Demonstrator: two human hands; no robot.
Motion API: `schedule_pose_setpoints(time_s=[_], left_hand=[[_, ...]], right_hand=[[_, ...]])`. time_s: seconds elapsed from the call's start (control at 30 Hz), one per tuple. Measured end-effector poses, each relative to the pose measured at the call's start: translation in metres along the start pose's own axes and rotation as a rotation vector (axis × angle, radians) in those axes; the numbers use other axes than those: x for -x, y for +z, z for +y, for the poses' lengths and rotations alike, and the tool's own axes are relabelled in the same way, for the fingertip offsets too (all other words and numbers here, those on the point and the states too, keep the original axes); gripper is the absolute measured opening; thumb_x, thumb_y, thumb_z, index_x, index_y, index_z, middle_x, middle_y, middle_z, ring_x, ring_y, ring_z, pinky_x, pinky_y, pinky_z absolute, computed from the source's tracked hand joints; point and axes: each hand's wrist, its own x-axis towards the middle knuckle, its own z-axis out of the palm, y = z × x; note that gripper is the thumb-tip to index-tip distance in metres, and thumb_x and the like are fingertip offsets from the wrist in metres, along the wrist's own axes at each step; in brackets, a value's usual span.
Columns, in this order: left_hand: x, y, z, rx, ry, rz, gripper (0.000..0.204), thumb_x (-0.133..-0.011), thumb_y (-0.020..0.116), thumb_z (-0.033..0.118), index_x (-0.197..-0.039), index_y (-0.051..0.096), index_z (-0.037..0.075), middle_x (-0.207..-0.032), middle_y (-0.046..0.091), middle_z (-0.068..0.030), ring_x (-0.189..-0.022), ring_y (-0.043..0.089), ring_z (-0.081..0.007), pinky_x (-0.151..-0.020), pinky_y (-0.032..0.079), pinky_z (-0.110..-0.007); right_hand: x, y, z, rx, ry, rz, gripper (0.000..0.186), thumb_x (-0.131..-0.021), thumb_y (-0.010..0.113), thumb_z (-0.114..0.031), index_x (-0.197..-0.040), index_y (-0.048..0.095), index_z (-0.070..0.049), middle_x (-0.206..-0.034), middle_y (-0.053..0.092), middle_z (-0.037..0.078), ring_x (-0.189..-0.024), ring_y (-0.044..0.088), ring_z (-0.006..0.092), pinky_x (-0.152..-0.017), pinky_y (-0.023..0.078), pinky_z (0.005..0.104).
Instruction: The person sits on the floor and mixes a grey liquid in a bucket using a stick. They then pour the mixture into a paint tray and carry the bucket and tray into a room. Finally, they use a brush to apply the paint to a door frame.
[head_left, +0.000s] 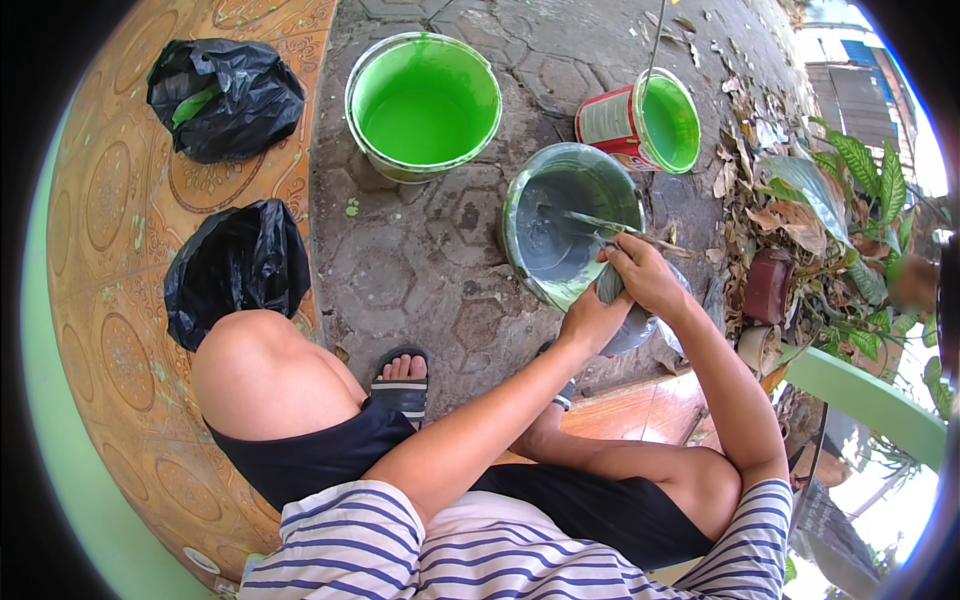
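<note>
My left hand (598, 318) is closed around a grey-filled plastic bag (632, 328) at the near right rim of a bucket (555, 240) holding grey liquid. My right hand (640, 270) grips the upper part of the same bag just above and beside my left, its fingers bent over it. A long stick or tool (585, 218), coated in grey, lies across the bucket toward the right rim, partly behind my right hand. The bag's opening is partly hidden by my fingers, and I cannot make out whether anything comes out of it.
A green-paint bucket (420, 120) stands behind left; a red can (612, 128) with green paint and an upright rod behind right. Two black bags (225, 100) lie on the tiles (110, 330). Plants (865, 190), dry leaves, a pot (768, 285) and a green rail (860, 400) line the right.
</note>
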Motion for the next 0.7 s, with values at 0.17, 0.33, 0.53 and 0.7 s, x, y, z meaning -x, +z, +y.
schedule_pose_setpoints(time_s=[0.17,0.33,0.53,0.7], left_hand=[[-0.001,0.002,-0.003,0.010,0.014,0.005,0.052,-0.091,0.061,0.045,-0.124,0.059,0.004,-0.109,0.067,-0.0114,-0.101,0.064,-0.0205,-0.088,0.047,-0.032],[0.000,0.003,-0.003,0.013,-0.030,0.007,0.053,-0.091,0.061,0.046,-0.123,0.059,0.004,-0.109,0.067,-0.0109,-0.100,0.064,-0.0199,-0.087,0.047,-0.032],[-0.003,0.002,-0.005,0.035,-0.035,0.008,0.054,-0.091,0.060,0.047,-0.124,0.059,0.004,-0.110,0.067,-0.0106,-0.101,0.063,-0.0198,-0.088,0.047,-0.032],[0.005,0.001,0.006,0.073,-0.066,-0.024,0.055,-0.092,0.060,0.047,-0.126,0.058,0.003,-0.112,0.066,-0.0106,-0.103,0.063,-0.0193,-0.090,0.047,-0.031]], right_hand=[[0.000,0.003,0.002,-0.031,0.004,0.011,0.034,-0.097,0.048,-0.025,-0.108,0.061,0.004,-0.101,0.069,0.015,-0.093,0.064,0.0274,-0.085,0.047,0.0371],[-0.002,0.002,0.008,-0.066,-0.013,0.007,0.039,-0.098,0.044,-0.031,-0.101,0.062,0.004,-0.095,0.067,0.017,-0.089,0.063,0.0273,-0.083,0.047,0.0362],[0.001,0.004,-0.007,-0.104,0.083,0.045,0.041,-0.098,0.044,-0.033,-0.092,0.062,0.003,-0.087,0.064,0.018,-0.083,0.060,0.0273,-0.079,0.046,0.0359],[0.002,0.004,-0.003,-0.049,0.040,0.087,0.036,-0.097,0.047,-0.031,-0.093,0.063,0.002,-0.087,0.064,0.018,-0.082,0.060,0.0280,-0.079,0.046,0.0372]])
